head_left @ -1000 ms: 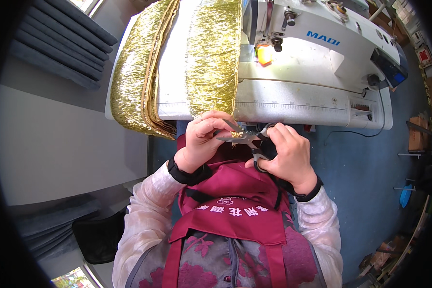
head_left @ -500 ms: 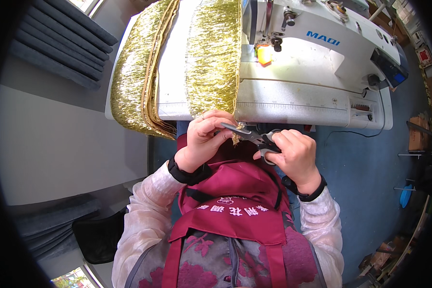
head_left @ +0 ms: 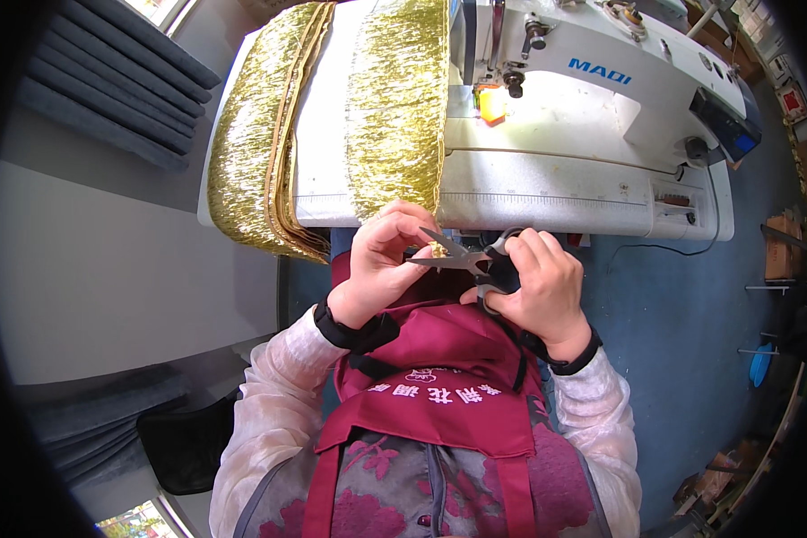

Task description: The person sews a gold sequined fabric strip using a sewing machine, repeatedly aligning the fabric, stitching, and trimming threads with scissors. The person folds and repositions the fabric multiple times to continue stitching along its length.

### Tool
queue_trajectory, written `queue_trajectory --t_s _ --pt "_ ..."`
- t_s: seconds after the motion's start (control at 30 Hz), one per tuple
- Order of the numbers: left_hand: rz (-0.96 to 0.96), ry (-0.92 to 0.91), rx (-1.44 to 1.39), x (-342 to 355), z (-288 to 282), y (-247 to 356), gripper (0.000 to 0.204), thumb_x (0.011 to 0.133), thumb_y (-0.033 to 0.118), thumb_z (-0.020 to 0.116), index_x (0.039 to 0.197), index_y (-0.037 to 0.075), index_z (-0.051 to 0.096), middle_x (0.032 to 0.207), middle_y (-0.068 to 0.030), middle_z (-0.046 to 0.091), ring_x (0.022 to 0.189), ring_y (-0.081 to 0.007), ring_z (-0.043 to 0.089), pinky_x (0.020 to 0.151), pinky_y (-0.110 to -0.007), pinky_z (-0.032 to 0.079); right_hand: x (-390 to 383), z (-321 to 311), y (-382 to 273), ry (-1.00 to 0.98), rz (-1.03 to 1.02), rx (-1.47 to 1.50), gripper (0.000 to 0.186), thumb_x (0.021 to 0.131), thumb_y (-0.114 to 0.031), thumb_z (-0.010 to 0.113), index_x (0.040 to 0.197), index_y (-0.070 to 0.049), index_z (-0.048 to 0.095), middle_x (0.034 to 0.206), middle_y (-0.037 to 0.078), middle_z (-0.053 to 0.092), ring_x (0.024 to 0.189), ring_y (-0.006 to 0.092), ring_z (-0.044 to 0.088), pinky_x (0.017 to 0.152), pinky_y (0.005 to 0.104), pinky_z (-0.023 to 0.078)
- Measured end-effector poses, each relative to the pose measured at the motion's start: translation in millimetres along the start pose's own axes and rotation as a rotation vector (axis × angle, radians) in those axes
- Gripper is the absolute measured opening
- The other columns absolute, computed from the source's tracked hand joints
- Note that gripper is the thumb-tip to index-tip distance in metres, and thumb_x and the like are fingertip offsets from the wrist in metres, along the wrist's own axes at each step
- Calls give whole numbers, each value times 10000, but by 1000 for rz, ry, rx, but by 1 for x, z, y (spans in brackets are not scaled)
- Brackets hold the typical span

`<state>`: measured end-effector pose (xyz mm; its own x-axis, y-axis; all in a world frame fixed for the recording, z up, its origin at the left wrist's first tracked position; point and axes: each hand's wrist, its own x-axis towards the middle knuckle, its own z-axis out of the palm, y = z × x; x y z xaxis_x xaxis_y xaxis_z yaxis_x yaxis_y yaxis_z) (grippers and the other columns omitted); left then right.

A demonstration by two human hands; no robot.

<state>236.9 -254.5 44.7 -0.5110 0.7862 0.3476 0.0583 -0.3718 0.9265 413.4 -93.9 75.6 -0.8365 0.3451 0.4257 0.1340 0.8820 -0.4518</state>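
A strip of gold tinsel fabric [head_left: 396,117] lies over the sewing table and hangs to its near edge. My left hand [head_left: 386,260] pinches the strip's near end at that edge, with a small crumpled gold tuft [head_left: 438,249] sticking out by the fingertips. Through the handles of the scissors [head_left: 464,260] go the fingers of my right hand [head_left: 538,282]. The scissor blades are spread and point left, with the tuft between them, close to my left fingertips. What part of the fabric my left fingers cover is hidden.
A white sewing machine [head_left: 592,54] stands at the right of the table [head_left: 547,202], with a lit yellow-orange piece [head_left: 490,106] near its needle area. On the table's left, a folded stack of gold tinsel fabric [head_left: 260,134] drapes over the edge. A thin cable hangs at the right.
The scissor blades have gone from nearly closed to spread apart. My right hand has shifted slightly left and down. My left hand keeps its pinch in nearly the same place.
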Motion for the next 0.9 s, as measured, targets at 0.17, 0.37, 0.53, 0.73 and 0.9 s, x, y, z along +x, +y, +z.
queue_trajectory --t_s 0.17,0.37,0.53,0.73,0.9 --pt "-31 -26 -22 0 0 4 120 924 -7 736 997 -24 642 1121 -117 603 1002 -175 651 834 -299 579 3 -3 3 12 -26 -10 534 560 -373 954 863 -83 625 827 58 593 736 281 614 619 399 506" --pt "-102 -60 -149 1 5 7 121 956 -48 680 1025 -11 587 1107 -114 594 868 -158 667 754 -295 591 2 -1 6 15 -80 -74 597 619 -535 909 943 -101 657 836 32 571 745 223 616 587 360 494" --pt "-246 -51 -294 -2 9 12 129 995 -36 634 1065 11 536 1085 -81 582 692 -110 629 615 -264 541 2 -2 7 -1 -86 -105 604 619 -547 906 942 -101 659 846 28 570 758 217 610 587 358 493" --pt "-399 23 -406 -2 9 12 147 977 -11 659 1027 37 529 1066 -59 580 666 -70 575 543 -208 434 3 -3 7 0 -75 -85 618 625 -571 902 943 -100 659 848 27 569 758 217 607 590 359 492" --pt "-413 119 -341 -1 16 14 187 900 -26 688 924 51 519 1020 -90 600 671 -62 535 564 -189 422 4 -2 6 5 -76 -85 614 624 -566 903 934 -99 654 837 28 568 753 218 606 584 362 487"
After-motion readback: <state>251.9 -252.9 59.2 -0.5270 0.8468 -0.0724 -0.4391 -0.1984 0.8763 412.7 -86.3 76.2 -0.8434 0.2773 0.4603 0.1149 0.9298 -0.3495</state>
